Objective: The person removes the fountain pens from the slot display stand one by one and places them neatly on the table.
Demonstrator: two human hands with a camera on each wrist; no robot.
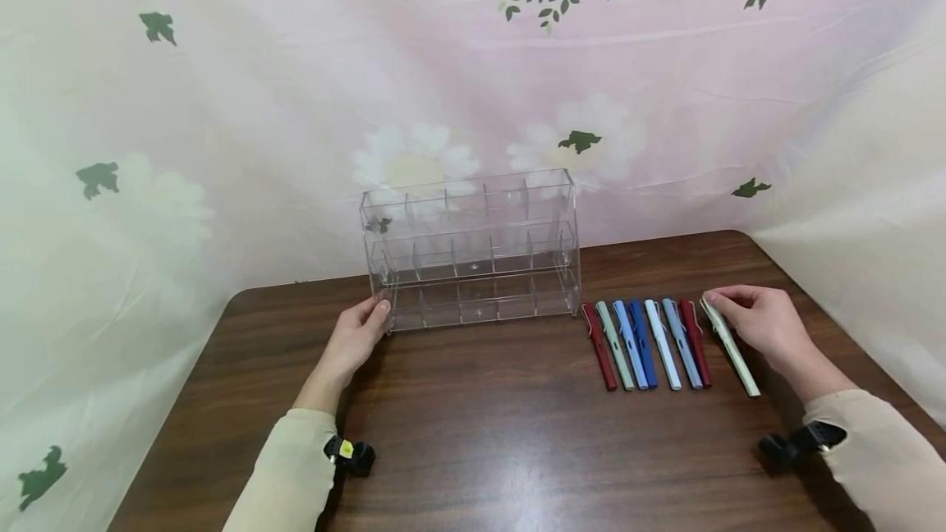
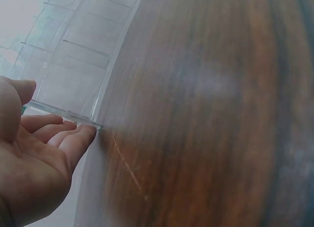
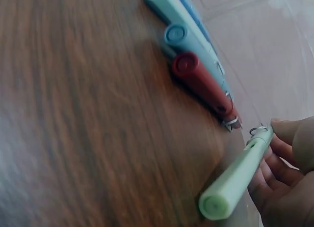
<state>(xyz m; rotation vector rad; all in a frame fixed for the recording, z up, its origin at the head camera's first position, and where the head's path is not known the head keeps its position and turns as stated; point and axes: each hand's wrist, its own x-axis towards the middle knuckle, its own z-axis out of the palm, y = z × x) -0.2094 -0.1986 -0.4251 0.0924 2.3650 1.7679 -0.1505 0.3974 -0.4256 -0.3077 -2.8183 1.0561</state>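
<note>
A clear plastic organizer (image 1: 479, 312) with tiers of divided compartments stands upright at the back of the table. My left hand (image 1: 358, 332) holds its lower left corner, thumb toward the front; in the left wrist view the fingers (image 2: 78, 143) touch the edge of the side panel. Over on the right, my right hand (image 1: 769, 325) pinches the clip end of a pale green pen (image 1: 732, 349) between thumb and fingers. The pen's blunt end points toward the right wrist camera, and its metal clip (image 3: 258, 130) shows near the fingertips.
Left of the pale green pen lies a row of several capped pens, among them a dark red pen (image 1: 695, 343), a white pen (image 1: 663, 345) and a dark blue pen (image 1: 643, 343). The brown wooden table (image 1: 473, 433) meets a printed cloth backdrop (image 1: 296, 146) behind.
</note>
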